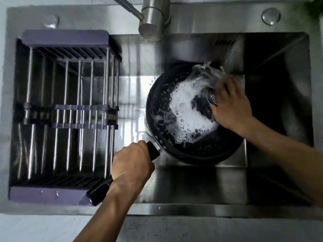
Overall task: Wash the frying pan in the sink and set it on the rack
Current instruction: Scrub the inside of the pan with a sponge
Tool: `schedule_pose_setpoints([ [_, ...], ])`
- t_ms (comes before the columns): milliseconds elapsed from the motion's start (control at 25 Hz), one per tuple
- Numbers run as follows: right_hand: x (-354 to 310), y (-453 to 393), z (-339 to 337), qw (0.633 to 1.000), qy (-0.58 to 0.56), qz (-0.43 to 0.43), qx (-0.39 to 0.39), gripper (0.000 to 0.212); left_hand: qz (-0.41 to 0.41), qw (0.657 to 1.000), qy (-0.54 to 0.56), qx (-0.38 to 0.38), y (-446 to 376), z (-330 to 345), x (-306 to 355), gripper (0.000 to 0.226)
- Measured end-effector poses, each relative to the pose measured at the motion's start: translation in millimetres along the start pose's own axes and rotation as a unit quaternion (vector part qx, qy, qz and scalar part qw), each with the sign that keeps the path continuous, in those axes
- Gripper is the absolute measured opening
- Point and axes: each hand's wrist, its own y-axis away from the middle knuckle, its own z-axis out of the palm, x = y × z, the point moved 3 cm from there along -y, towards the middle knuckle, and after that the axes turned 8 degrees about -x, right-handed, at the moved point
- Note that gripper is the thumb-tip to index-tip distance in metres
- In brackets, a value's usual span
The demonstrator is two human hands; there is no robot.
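A black frying pan (pixel 162 117) sits tilted over the steel sink (pixel 192 186), its inside covered with white soap foam. My left hand (pixel 132 165) is closed around the pan's black handle (pixel 99 191) at the lower left. My right hand (pixel 230 105) presses a dark scrubbing pad (pixel 212 97) against the pan's right inner side. Water splashes at the pan's upper right rim. A purple and metal-barred rack (pixel 66 117) spans the left part of the sink.
The steel faucet (pixel 152 20) stands at the top centre, its spout pointing down over the sink. A round button (pixel 271 16) sits on the sink deck at the top right. Pale countertop runs along the front edge.
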Motion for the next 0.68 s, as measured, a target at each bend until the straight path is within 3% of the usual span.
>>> schedule_pose_setpoints([
  [80, -3.2, 42.9, 26.1, 0.995, 0.06, 0.011, -0.081, 0.079, 0.005, 1.0, -0.004, 0.01, 1.0, -1.2, -1.3, 0.026],
  [160, -12.9, 46.8, 34.2, 0.991, 0.014, 0.014, -0.132, 0.076, 0.005, 1.0, -0.005, 0.013, 0.8, 0.1, 0.0, 0.027],
  [240, -18.4, 43.8, 23.1, 0.99, -0.054, 0.023, -0.129, 0.076, 0.0, 1.0, 0.005, 0.007, -0.3, 0.4, 0.2, 0.028],
  [320, -43.5, 63.9, 30.0, 0.973, -0.166, -0.055, -0.153, 0.069, -0.003, 1.0, -0.006, 0.014, -0.6, -0.6, -0.4, 0.027],
  [360, -67.3, 75.7, 31.5, 0.942, -0.258, -0.127, -0.172, 0.059, -0.004, 1.0, -0.013, 0.02, -0.5, -0.8, -0.7, 0.026],
  [440, -96.3, 63.6, 17.8, 0.908, -0.327, -0.229, -0.129, 0.042, -0.006, 1.0, -0.017, 0.013, 1.3, 1.6, -1.9, 0.028],
  [520, -70.9, 23.3, 14.0, 0.936, -0.282, -0.189, -0.097, 0.052, -0.003, 1.0, -0.004, 0.007, 0.9, 2.3, -0.5, 0.029],
  [600, -38.4, 33.3, 24.0, 0.957, -0.235, -0.124, -0.12, 0.061, 0.0, 1.0, -0.007, 0.004, -0.8, 0.5, -0.4, 0.029],
  [680, -55.9, 73.9, 40.2, 0.922, -0.282, -0.163, -0.212, 0.06, 0.0, 1.0, -0.013, 0.0, 0.3, -1.4, 0.7, 0.029],
])
